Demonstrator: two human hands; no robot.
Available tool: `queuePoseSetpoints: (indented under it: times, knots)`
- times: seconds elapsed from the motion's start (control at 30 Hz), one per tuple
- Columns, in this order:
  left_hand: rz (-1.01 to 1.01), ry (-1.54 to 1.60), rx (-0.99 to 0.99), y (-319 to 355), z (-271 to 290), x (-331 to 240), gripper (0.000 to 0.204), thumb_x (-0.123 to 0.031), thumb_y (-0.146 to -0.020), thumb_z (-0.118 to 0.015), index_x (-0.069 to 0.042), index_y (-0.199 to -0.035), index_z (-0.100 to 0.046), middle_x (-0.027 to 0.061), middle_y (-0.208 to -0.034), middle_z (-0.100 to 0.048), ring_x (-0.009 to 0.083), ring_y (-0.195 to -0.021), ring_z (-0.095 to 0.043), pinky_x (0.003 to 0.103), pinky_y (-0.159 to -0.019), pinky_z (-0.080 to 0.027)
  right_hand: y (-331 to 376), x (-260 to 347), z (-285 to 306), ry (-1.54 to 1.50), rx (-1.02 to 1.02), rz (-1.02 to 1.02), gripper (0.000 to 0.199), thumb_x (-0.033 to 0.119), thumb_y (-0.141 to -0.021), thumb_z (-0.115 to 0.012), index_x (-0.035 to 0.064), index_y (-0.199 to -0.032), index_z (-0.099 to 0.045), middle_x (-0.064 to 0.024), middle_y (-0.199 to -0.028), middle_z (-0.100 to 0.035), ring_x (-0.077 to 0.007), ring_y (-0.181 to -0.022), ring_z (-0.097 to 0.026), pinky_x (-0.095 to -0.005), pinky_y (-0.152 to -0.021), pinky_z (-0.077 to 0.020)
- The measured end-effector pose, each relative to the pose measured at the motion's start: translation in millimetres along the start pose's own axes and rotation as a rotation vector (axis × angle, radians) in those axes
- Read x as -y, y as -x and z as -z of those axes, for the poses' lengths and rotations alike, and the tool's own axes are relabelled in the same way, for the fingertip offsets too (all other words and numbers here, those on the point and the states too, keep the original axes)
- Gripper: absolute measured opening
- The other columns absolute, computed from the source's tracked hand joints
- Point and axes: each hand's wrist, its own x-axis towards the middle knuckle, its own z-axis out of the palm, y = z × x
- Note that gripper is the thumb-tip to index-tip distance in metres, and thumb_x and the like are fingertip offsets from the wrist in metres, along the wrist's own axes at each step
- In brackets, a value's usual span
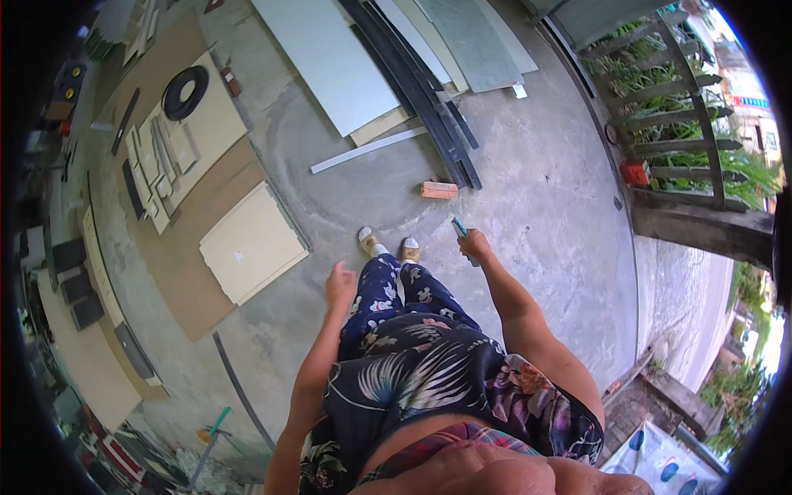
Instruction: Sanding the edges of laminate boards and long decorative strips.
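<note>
My right hand [473, 242] is closed around a slim teal-green tool [458, 225], which points forward and slightly left; its exact kind is not clear. My left hand [339, 287] hangs beside my left thigh with nothing visible in it, its fingers loosely apart and a little blurred. Ahead of the tool, an orange-red brick-like block [439, 190] lies on the concrete floor, near the ends of long black metal profiles [421, 107]. My feet stand on the floor between my two hands.
Pale board panels [330, 62] lie ahead, with a light metal strip [367, 151] crossing near them. A cream panel [256, 243] rests on brown cardboard [186, 301] at left. Farther off is a black coil [185, 92]. A fence [672, 148] borders the right side.
</note>
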Motion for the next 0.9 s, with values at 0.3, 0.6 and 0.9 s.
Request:
queuePoseSetpoints:
  times: [0.3, 0.6, 0.9]
  knots:
    - [-0.541, -0.157, 0.506, -47, -133, -101, 0.03, -0.011, -0.073, -0.06, -0.005, -0.102, -0.055, 0.0163, -0.097, -0.061, 0.0332, -0.09, -0.058, 0.041, -0.077, -0.047, -73, -8, 1, 0.033, 0.12, -0.008, 0.024, 0.023, -0.08, -0.056, 0.0002, -0.079, -0.064, -0.01, -0.064, -0.064, -0.0197, -0.056, -0.063, -0.0329, -0.055, -0.0496]
    - [-0.535, -0.077, 0.612, -20, -281, -117, 0.032, -0.023, -0.071, -0.066, -0.007, -0.098, -0.058, 0.0124, -0.103, -0.054, 0.0269, -0.098, -0.052, 0.047, -0.089, -0.035, -253, -46, -9, 0.101, -0.019, 0.173, 0.035, 0.032, -0.074, -0.06, -0.0023, -0.078, -0.064, -0.0197, -0.069, -0.063, -0.0323, -0.066, -0.064, -0.04, -0.063, -0.0494]
    - [-0.361, -0.048, 0.378, -52, -359, -180, 0.041, -0.02, -0.066, -0.068, -0.006, -0.104, -0.058, 0.0205, -0.126, -0.041, 0.0414, -0.117, -0.037, 0.047, -0.1, -0.03, -401, -83, -31, 0.146, -0.133, 0.134, 0.046, 0.039, -0.071, -0.065, -0.0056, -0.08, -0.063, -0.0281, -0.08, -0.061, -0.0393, -0.08, -0.061, -0.0441, -0.068, -0.0495]
